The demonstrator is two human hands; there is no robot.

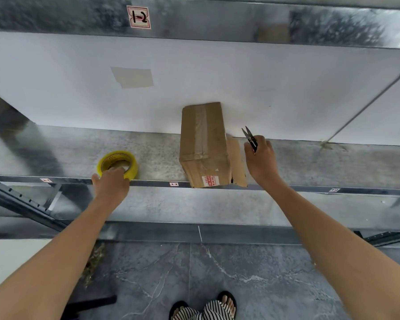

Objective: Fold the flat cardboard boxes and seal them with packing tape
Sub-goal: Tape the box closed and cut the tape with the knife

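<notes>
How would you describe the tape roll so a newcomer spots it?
On the metal shelf, left of the cardboard box, the tape roll lies flat at the front edge, under the left hand. It is the only yellow ring there.

A metal shelf (310, 162) carries a yellow tape roll (116, 155) and a taped cardboard box (203, 139).

cardboard box (203, 139) label (210, 181) print too small; shelf tags (173, 184) illegible

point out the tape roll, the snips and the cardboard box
tape roll (132, 168): head view, yellow outer wall, right side
thread snips (252, 139): head view, black body below the blades
cardboard box (214, 135): head view, bare brown top face
</notes>
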